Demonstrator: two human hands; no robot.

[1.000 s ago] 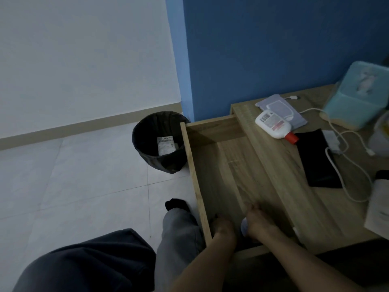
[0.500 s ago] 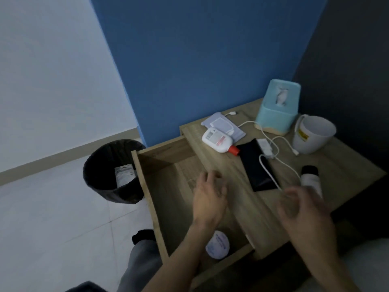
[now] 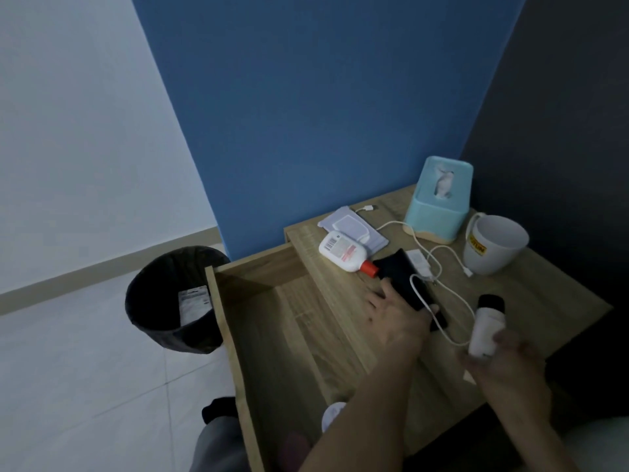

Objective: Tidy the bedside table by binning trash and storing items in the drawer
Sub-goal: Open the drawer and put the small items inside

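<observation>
Now left hand (image 3: pixel 396 316), fingers spread, lies on black power bank (image 3: pixel 406 284), long axis running diagonally away; right hand (image 3: pixel 503 362) w/ curled fingers touches white bottle (image 3: pixel 486 327).

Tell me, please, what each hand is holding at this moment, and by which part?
The right hand grips the white tube with a black cap by its bottom end. The left hand lies on the near end of the black power bank; a closed grip cannot be told.

The left forearm hides most of the round white lid (image 3: pixel 333 414) – the right hand (image 3: pixel 507 361) is blurred.
</observation>
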